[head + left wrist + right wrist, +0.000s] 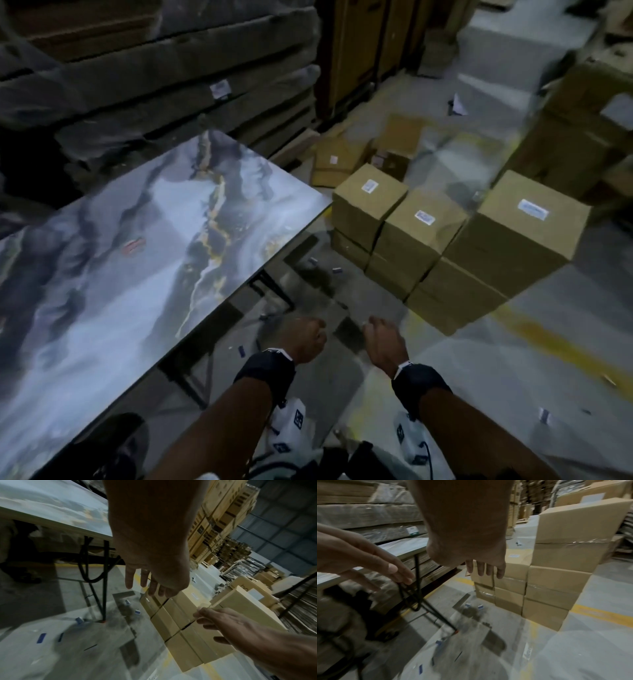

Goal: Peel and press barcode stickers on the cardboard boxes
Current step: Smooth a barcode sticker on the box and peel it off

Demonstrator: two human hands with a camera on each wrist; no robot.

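Grey warehouse floor (513, 359) spreads under me, painted with a worn yellow line (534, 337) and littered with small blue-and-white paper scraps (79, 620) near my feet. Just beside my left arm runs a marble-patterned table (120, 257) on thin black folding legs (104, 580), one foot capped in red; its near corner stands between me and the left end of the boxes.

My left hand (305, 337) and right hand (385, 342) hang side by side over the floor, apart from each other and touching nothing. From the wrist views the fingers (129, 578) of my left hand point down, straight and slightly spread, and my right hand's fingers (481, 568) hang the same way, loose and holding nothing. I cannot make out any sticker in either hand.

Ahead and to the right stand the cardboard boxes (421, 236), sealed with clear tape and stacked in three touching columns in a row; the rightmost column is the tallest. Each top box already bears a white barcode sticker (532, 209) on its upper face. Behind them smaller boxes (337, 161) lie tumbled on the floor. Farther off, plastic-wrapped flat stacks (154, 75) rise behind the table, and tall cartons (221, 511) line the back.
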